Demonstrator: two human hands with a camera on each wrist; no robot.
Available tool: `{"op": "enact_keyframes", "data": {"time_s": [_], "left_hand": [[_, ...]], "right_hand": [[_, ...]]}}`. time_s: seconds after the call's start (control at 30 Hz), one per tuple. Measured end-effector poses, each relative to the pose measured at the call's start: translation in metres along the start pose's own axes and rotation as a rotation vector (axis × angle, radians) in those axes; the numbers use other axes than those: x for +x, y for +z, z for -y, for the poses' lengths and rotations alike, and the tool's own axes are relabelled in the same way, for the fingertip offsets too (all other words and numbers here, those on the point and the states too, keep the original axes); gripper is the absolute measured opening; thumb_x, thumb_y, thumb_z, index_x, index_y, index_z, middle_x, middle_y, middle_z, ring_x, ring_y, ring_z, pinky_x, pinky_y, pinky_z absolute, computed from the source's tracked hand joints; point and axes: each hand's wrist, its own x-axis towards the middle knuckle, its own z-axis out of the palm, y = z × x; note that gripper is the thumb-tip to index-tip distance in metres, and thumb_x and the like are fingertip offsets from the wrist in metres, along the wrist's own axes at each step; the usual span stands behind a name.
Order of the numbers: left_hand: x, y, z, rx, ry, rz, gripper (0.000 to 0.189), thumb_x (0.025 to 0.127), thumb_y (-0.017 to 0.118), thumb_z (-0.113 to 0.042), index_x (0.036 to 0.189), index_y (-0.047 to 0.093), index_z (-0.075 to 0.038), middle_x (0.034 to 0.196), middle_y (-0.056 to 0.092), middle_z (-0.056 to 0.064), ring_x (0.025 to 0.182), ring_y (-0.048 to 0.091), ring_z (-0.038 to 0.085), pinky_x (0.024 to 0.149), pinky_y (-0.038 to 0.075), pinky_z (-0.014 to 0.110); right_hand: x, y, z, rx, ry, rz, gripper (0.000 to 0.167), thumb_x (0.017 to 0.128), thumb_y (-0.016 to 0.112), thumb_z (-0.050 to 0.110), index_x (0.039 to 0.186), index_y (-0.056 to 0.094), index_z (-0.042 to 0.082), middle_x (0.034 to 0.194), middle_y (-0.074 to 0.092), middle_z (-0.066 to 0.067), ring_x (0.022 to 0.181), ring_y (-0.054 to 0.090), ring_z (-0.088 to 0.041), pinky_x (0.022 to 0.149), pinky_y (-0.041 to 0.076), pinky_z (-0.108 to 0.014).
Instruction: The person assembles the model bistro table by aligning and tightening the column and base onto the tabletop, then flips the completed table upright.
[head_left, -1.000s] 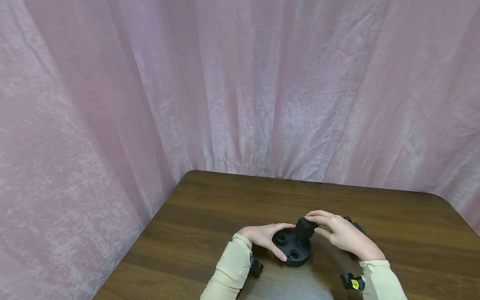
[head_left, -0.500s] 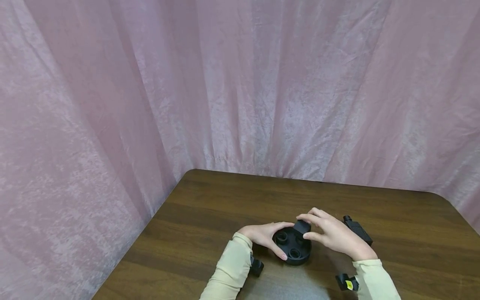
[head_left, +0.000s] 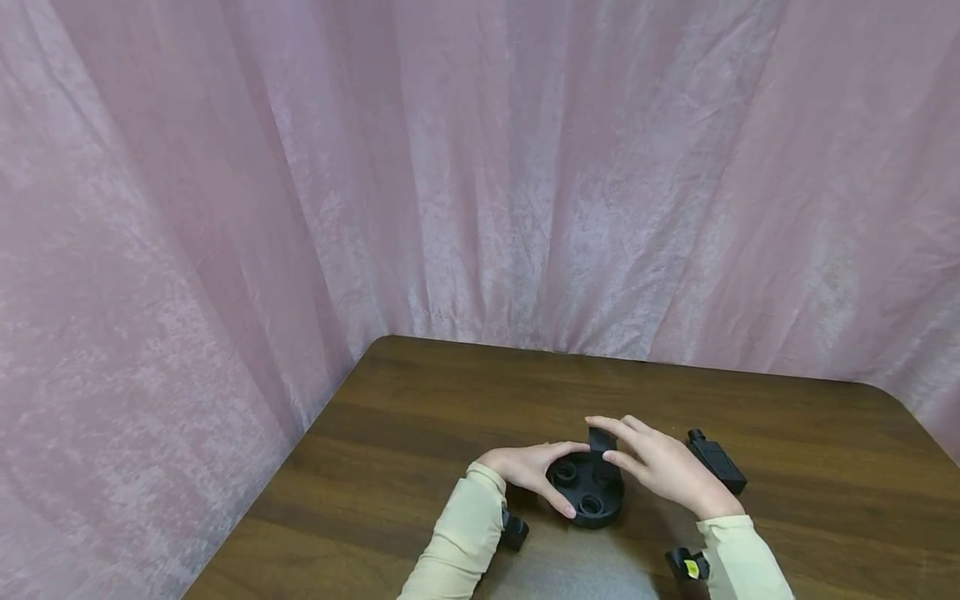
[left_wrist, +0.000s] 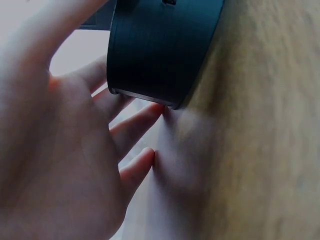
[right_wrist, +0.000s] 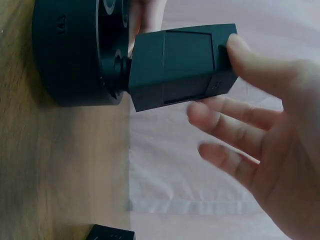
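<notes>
A round black base (head_left: 592, 522) with a raised rim and ring-shaped sockets sits on the table. My left hand (head_left: 527, 470) grips its left side, thumb at the front and fingers behind; in the left wrist view its smooth side wall (left_wrist: 155, 55) lies against the fingers. A black faceted block (head_left: 600, 442) stands over the base's far-right socket. Its narrow neck, seen in the right wrist view, enters that socket, and the block (right_wrist: 187, 62) tilts slightly. My right hand (head_left: 663, 463) pinches the block near its top between thumb and fingers. The socket's inside is hidden.
Another black block (head_left: 717, 468) with a narrow neck lies on the brown wooden table (head_left: 450, 400), right of my right hand. Small black wrist devices sit at both sleeves. A pink curtain (head_left: 525, 208) hangs behind the table's far edge.
My right hand has shifted left and its fingers have moved round the block. The block has turned and sits more upright over its socket. My left hand and the base stay put.
</notes>
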Motion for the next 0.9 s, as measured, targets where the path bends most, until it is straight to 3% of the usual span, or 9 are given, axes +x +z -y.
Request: {"op": "enact_keyframes", "data": {"time_s": [0.1,0.2,0.33,0.47,0.7,0.9], "left_hand": [[0.000,-0.001,-0.001,0.006,0.003,-0.006,0.092,0.078,0.080,-0.040,0.151,0.024,-0.039,0.151,0.034,-0.012,0.135,0.033,0.005,0.111,0.033,0.035],[0.000,-0.001,-0.001,0.010,0.013,-0.007,0.092,0.078,0.080,-0.039,0.151,0.025,-0.035,0.150,0.035,-0.011,0.135,0.034,0.004,0.110,0.033,0.032],[0.000,-0.001,0.000,0.013,0.019,-0.007,0.092,0.078,0.080,-0.039,0.151,0.025,-0.036,0.151,0.035,-0.012,0.135,0.033,0.004,0.111,0.033,0.031],[0.001,0.000,0.002,0.019,0.022,-0.010,0.091,0.078,0.081,-0.039,0.150,0.025,-0.039,0.151,0.034,-0.013,0.133,0.034,0.003,0.110,0.033,0.032],[0.002,0.000,0.003,0.007,0.044,-0.004,0.090,0.078,0.080,-0.037,0.149,0.025,-0.042,0.147,0.037,-0.014,0.131,0.035,0.002,0.109,0.034,0.031],[0.001,-0.001,0.003,-0.024,0.056,0.000,0.090,0.079,0.081,-0.034,0.149,0.026,-0.043,0.142,0.042,-0.016,0.127,0.038,0.000,0.108,0.034,0.029]], "right_hand": [[-0.001,0.000,0.000,-0.035,0.026,0.015,0.048,0.097,0.052,0.047,0.142,0.048,0.030,0.095,0.053,0.007,0.064,0.047,0.000,0.060,0.041,-0.023],[0.000,0.001,-0.001,-0.032,0.070,-0.012,0.050,0.097,0.049,0.050,0.141,0.051,0.027,0.107,0.062,0.001,0.079,0.061,-0.011,0.069,0.050,-0.033],[0.002,0.005,-0.003,-0.025,0.078,-0.089,0.044,0.098,0.054,0.039,0.135,0.057,0.016,0.117,0.063,-0.006,0.097,0.064,-0.023,0.079,0.053,-0.042],[0.004,0.007,-0.005,-0.002,0.069,-0.140,0.037,0.097,0.059,0.032,0.127,0.061,0.010,0.114,0.065,-0.005,0.098,0.063,-0.022,0.079,0.053,-0.041],[0.000,0.004,-0.006,0.057,0.116,-0.060,0.044,0.098,0.052,0.044,0.137,0.054,0.023,0.126,0.063,-0.007,0.095,0.066,-0.018,0.077,0.054,-0.041],[-0.002,-0.004,-0.010,0.044,0.142,-0.072,0.049,0.098,0.050,0.048,0.133,0.059,0.015,0.124,0.067,-0.010,0.097,0.068,-0.022,0.078,0.054,-0.043]]}}
